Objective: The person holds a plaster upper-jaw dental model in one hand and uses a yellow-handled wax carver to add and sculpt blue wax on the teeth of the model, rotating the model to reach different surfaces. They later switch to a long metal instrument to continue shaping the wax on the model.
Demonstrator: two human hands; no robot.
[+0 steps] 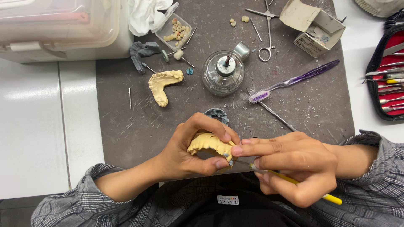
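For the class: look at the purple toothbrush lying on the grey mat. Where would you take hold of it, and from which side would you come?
Probably grip the purple toothbrush at mid-handle, coming from above with fingers across its narrow width. It lies flat and slanted, bristle head low near the glass burner and a thin metal probe. The handle's middle has bare grey mat on both sides, so fingers likely fit there.
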